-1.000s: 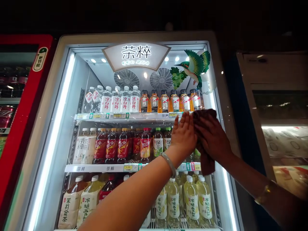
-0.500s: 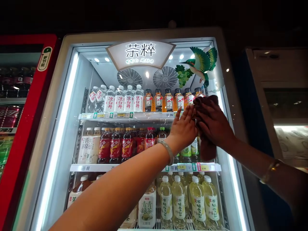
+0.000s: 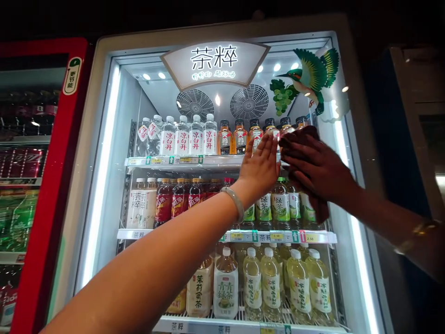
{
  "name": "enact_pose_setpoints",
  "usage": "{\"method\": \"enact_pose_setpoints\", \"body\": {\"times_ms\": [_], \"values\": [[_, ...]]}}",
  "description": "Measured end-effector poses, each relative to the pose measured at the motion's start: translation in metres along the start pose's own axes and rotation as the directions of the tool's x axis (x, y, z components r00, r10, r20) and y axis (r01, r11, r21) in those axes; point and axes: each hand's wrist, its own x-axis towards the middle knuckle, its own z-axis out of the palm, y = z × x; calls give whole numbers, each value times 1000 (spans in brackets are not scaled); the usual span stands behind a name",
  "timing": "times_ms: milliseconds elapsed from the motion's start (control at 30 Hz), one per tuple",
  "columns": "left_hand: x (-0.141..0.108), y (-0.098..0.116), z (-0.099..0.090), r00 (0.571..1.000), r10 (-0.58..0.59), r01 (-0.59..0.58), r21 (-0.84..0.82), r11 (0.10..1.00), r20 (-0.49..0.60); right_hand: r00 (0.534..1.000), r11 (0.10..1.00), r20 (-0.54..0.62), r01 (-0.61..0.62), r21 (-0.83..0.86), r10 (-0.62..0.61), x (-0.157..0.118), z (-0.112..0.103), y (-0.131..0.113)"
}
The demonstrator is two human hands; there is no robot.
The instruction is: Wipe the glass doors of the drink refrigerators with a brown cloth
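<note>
My left hand (image 3: 260,162) lies open against the glass door (image 3: 222,169) of a lit drinks cooler, fingers stretched upward, a pale bangle (image 3: 234,202) at its wrist. Just to its right, my right hand (image 3: 318,171) presses a dark brown cloth (image 3: 301,135) to the same glass. The cloth bunches above the fingers and hangs below them. Behind the hands stand amber bottles (image 3: 239,137) on the upper shelf and green-labelled tea bottles (image 3: 281,204) on the middle one. A gold bracelet (image 3: 424,227) circles my right wrist.
A fan-shaped lit sign (image 3: 215,65) and a kingfisher sticker (image 3: 313,76) sit high on the cooler front. To the left stands a red-framed cooler (image 3: 34,287) with drinks inside. Another pale cabinet (image 3: 399,74) is at the right, in shadow.
The view has shifted, so the cooler sits further right and higher. My left hand has slid slightly left across the glass, widening the gap to my right hand, which still holds the cloth.
</note>
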Motion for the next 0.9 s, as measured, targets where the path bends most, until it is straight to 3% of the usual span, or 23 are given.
{"method": "enact_pose_setpoints", "body": {"times_ms": [67,133,167,233,267,300,400,467,567,633,733,800,867,900], "values": [[-7,-9,-3,1000,20,-20,7,1000,3,1000,1000,28,-1,-11,2,-1,-9,17],[-7,-15,-4,1000,31,-31,12,999,3,989,988,-1,-151,-35,151,19,-10,24],[-5,-18,-5,999,32,-32,15,999,0,965,964,-38,-262,-41,260,35,-6,21],[0,-23,-6,1000,27,-26,25,999,-12,857,865,-145,-502,-19,494,68,7,2],[2,-25,-6,1000,24,-23,31,999,-20,822,831,-157,-557,-14,548,80,15,-11],[2,-27,-6,999,21,-20,38,999,-28,815,824,-149,-567,-6,560,88,22,-24],[-3,-35,-7,998,33,-30,48,998,-47,932,936,-85,-352,7,351,79,31,-45],[-10,-43,-7,997,44,-42,36,998,-56,983,984,-42,-177,2,176,60,26,-37],[-15,-54,-9,997,56,-55,7,998,-48,995,995,-13,-98,-35,97,50,18,-13],[-13,-61,-12,998,54,-54,-2,999,-38,967,967,-96,-244,-73,237,67,20,-9],[-8,-74,-17,999,-5,5,-4,1000,-52,858,874,-229,-483,-57,459,101,33,-34],[-9,-84,-20,997,-56,56,-11,998,-59,902,915,-188,-402,-36,389,109,40,-57],[-14,-95,-21,996,-66,65,-17,998,-66,977,981,-99,-193,-6,191,100,40,-71],[-18,-100,-21,996,-56,55,-18,998,-72,993,995,-64,-103,10,104,94,38,-72]]}}
